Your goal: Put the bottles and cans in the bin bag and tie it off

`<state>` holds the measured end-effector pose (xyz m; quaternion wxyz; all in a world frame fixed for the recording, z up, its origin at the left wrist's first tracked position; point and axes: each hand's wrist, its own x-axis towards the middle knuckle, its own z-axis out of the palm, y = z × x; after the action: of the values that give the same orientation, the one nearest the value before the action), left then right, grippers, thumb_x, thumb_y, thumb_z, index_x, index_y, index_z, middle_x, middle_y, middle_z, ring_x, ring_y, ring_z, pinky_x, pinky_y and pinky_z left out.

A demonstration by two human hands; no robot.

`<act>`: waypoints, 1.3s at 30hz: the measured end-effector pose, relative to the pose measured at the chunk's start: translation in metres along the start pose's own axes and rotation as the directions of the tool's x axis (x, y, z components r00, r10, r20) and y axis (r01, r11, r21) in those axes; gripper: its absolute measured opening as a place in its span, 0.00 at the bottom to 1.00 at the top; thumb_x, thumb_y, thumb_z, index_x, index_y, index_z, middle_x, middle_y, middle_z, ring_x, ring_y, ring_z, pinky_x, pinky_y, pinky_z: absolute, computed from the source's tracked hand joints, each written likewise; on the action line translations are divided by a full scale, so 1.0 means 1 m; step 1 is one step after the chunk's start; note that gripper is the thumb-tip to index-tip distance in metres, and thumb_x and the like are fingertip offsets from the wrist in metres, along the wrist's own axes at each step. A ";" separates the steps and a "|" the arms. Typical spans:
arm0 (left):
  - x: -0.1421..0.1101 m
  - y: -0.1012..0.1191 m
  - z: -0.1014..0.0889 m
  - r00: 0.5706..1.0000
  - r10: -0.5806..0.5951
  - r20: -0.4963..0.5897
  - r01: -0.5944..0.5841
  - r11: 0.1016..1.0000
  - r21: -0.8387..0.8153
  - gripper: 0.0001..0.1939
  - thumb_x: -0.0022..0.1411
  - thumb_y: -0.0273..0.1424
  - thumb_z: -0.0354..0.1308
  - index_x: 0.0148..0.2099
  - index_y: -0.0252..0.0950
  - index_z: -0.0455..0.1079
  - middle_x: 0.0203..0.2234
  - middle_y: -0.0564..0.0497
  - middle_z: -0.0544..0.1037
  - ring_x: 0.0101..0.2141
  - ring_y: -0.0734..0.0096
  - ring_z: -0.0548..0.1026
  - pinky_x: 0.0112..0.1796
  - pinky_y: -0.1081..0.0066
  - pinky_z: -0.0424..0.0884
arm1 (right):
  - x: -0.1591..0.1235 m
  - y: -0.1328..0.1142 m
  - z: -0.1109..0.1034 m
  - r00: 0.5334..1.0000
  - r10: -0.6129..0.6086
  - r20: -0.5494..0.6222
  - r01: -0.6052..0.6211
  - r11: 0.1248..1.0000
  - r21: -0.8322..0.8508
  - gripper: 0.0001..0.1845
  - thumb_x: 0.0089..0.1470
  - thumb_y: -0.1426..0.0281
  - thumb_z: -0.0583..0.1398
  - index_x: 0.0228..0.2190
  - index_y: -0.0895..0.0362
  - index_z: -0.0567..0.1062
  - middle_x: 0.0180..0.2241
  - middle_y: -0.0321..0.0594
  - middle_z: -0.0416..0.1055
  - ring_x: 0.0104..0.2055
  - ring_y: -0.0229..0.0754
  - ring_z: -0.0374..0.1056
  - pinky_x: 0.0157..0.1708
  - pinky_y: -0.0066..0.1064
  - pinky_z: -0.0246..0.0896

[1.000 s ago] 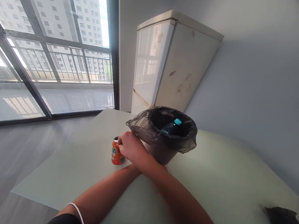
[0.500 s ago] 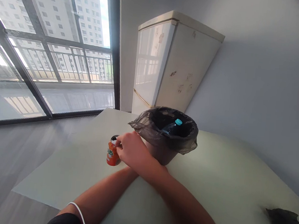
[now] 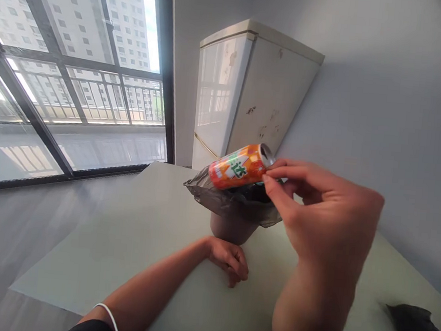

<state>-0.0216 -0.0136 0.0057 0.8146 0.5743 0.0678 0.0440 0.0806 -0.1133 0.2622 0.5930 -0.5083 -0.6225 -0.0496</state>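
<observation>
My right hand (image 3: 324, 216) is raised close to the camera, its fingertips pinched on the top rim of an orange soda can (image 3: 239, 167). The can lies on its side in the air, just above the rim of a small bin lined with a black bag (image 3: 225, 202). My left hand (image 3: 231, 259) rests on the pale table (image 3: 128, 250) in front of the bin, fingers curled loosely with nothing in them.
A worn white fridge (image 3: 249, 96) stands behind the table against the grey wall. A large window with a railing (image 3: 76, 91) fills the left. A crumpled black bag (image 3: 418, 327) lies on the table at the right edge.
My right hand has lifted the can off the table, tipped it sideways and carried it right, over the bin. My left hand, hidden before, now shows resting on the table.
</observation>
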 end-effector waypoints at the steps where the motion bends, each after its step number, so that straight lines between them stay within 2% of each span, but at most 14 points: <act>1: 0.002 0.001 -0.002 0.993 -0.064 0.103 0.063 0.998 0.008 0.21 0.58 0.43 0.72 0.26 0.33 0.71 0.21 0.54 0.69 0.22 0.73 0.69 0.31 0.63 0.77 | 0.007 0.010 -0.001 0.999 0.038 -0.016 -0.039 0.998 -0.049 0.03 0.51 0.72 0.67 0.28 0.53 0.83 0.33 0.36 0.80 0.25 0.36 0.67 0.29 0.31 0.65; 4: 0.006 0.003 -0.005 0.931 -0.194 0.309 0.191 0.981 0.039 0.31 0.51 0.49 0.75 0.16 0.36 0.62 0.15 0.57 0.57 0.18 0.76 0.60 0.30 0.63 0.75 | 0.025 0.041 0.008 0.990 0.135 0.044 -0.126 0.979 -0.162 0.03 0.49 0.70 0.68 0.29 0.54 0.84 0.23 0.34 0.75 0.22 0.35 0.62 0.29 0.31 0.63; 11: 0.006 0.000 -0.006 0.936 -0.203 0.287 0.195 0.979 0.056 0.30 0.50 0.51 0.74 0.16 0.36 0.63 0.15 0.56 0.58 0.19 0.74 0.61 0.32 0.62 0.73 | 0.041 0.077 0.030 0.925 0.243 0.292 -0.196 0.964 -0.180 0.05 0.47 0.67 0.67 0.26 0.55 0.84 0.20 0.35 0.71 0.21 0.35 0.60 0.25 0.29 0.56; 16: 0.006 -0.002 -0.009 0.935 -0.204 0.291 0.194 0.979 0.060 0.30 0.52 0.50 0.73 0.17 0.35 0.63 0.15 0.57 0.57 0.19 0.76 0.60 0.33 0.63 0.73 | 0.049 0.096 -0.002 0.908 0.326 0.262 -0.232 0.914 -0.332 0.07 0.49 0.65 0.66 0.31 0.54 0.84 0.21 0.36 0.73 0.22 0.36 0.62 0.26 0.31 0.58; 20: 0.004 0.001 -0.007 0.938 -0.204 0.279 0.187 0.979 0.086 0.31 0.53 0.51 0.72 0.16 0.36 0.62 0.14 0.56 0.56 0.19 0.75 0.59 0.32 0.61 0.73 | 0.058 0.147 -0.029 0.851 0.427 0.306 -0.239 0.833 -0.499 0.09 0.49 0.66 0.64 0.34 0.53 0.83 0.33 0.43 0.80 0.28 0.41 0.68 0.27 0.32 0.59; 23: 0.002 0.008 -0.005 0.930 -0.229 0.288 0.198 0.971 0.133 0.32 0.51 0.53 0.72 0.15 0.37 0.62 0.14 0.54 0.57 0.19 0.72 0.61 0.28 0.62 0.70 | 0.063 0.197 -0.037 0.710 0.545 0.447 -0.256 0.790 -0.556 0.14 0.45 0.68 0.65 0.38 0.53 0.81 0.43 0.44 0.81 0.36 0.44 0.74 0.32 0.33 0.64; 25: -0.003 0.017 -0.005 0.902 -0.287 0.323 0.239 0.954 0.182 0.33 0.50 0.55 0.71 0.15 0.37 0.62 0.13 0.53 0.58 0.17 0.72 0.60 0.21 0.65 0.64 | 0.063 0.226 -0.036 0.537 0.612 0.580 -0.287 0.779 -0.557 0.20 0.42 0.68 0.68 0.41 0.53 0.80 0.47 0.45 0.80 0.43 0.47 0.76 0.36 0.33 0.67; 27: -0.013 0.032 -0.005 0.830 -0.399 0.391 0.308 0.911 0.275 0.31 0.50 0.58 0.70 0.18 0.36 0.68 0.13 0.51 0.61 0.15 0.73 0.59 0.16 0.67 0.57 | 0.061 0.247 -0.033 0.340 0.649 0.681 -0.326 0.760 -0.562 0.29 0.38 0.66 0.71 0.46 0.53 0.79 0.53 0.47 0.78 0.46 0.50 0.76 0.39 0.34 0.69; 29: -0.033 0.053 -0.005 0.756 -0.502 0.421 0.351 0.853 0.386 0.28 0.51 0.59 0.69 0.27 0.36 0.78 0.15 0.50 0.67 0.14 0.72 0.60 0.15 0.68 0.57 | 0.059 0.255 -0.032 0.217 0.645 0.733 -0.365 0.750 -0.552 0.41 0.35 0.63 0.73 0.54 0.51 0.75 0.57 0.49 0.75 0.47 0.51 0.76 0.41 0.34 0.70; 31: -0.063 0.076 -0.003 0.818 -0.481 0.316 0.334 0.844 0.420 0.28 0.56 0.58 0.66 0.33 0.36 0.81 0.14 0.51 0.66 0.14 0.73 0.60 0.16 0.69 0.56 | 0.057 0.252 -0.032 0.183 0.576 0.796 -0.409 0.781 -0.472 0.51 0.36 0.61 0.74 0.63 0.49 0.68 0.59 0.51 0.73 0.50 0.50 0.76 0.42 0.34 0.70; 33: -0.099 0.097 -0.001 0.932 -0.358 0.056 0.297 0.843 0.448 0.30 0.61 0.59 0.60 0.36 0.34 0.82 0.14 0.51 0.65 0.14 0.74 0.60 0.17 0.70 0.56 | 0.058 0.241 -0.032 0.192 0.448 0.873 -0.454 0.829 -0.326 0.56 0.40 0.61 0.73 0.68 0.47 0.60 0.58 0.49 0.74 0.51 0.49 0.75 0.43 0.32 0.69; 34: -0.117 0.106 0.000 0.968 -0.227 -0.104 0.250 0.862 0.441 0.34 0.61 0.62 0.58 0.34 0.33 0.81 0.12 0.52 0.63 0.13 0.75 0.58 0.16 0.71 0.52 | 0.059 0.234 -0.031 0.202 0.387 0.900 -0.466 0.846 -0.259 0.55 0.42 0.61 0.72 0.69 0.47 0.59 0.55 0.48 0.76 0.50 0.47 0.75 0.43 0.32 0.69; 36: -0.147 0.120 0.000 0.931 0.005 -0.366 0.140 0.918 0.370 0.43 0.58 0.69 0.51 0.33 0.31 0.80 0.10 0.54 0.60 0.10 0.80 0.50 0.15 0.72 0.45 | 0.061 0.221 -0.029 0.245 0.299 0.922 -0.444 0.880 -0.167 0.44 0.45 0.61 0.69 0.63 0.49 0.67 0.46 0.44 0.80 0.46 0.45 0.75 0.42 0.31 0.68; 39: -0.167 0.139 0.000 0.755 0.149 -0.638 0.041 0.961 0.272 0.49 0.58 0.73 0.40 0.33 0.31 0.76 0.11 0.56 0.59 0.13 0.83 0.44 0.17 0.74 0.39 | 0.064 0.209 -0.022 0.311 0.268 0.912 -0.310 0.936 -0.169 0.17 0.46 0.61 0.66 0.37 0.57 0.81 0.30 0.40 0.77 0.36 0.43 0.72 0.36 0.30 0.64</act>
<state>-0.1854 0.0079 0.1470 0.6522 0.6296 0.3361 0.2555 0.2547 0.0088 0.2056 0.1503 -0.5390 -0.7457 0.3618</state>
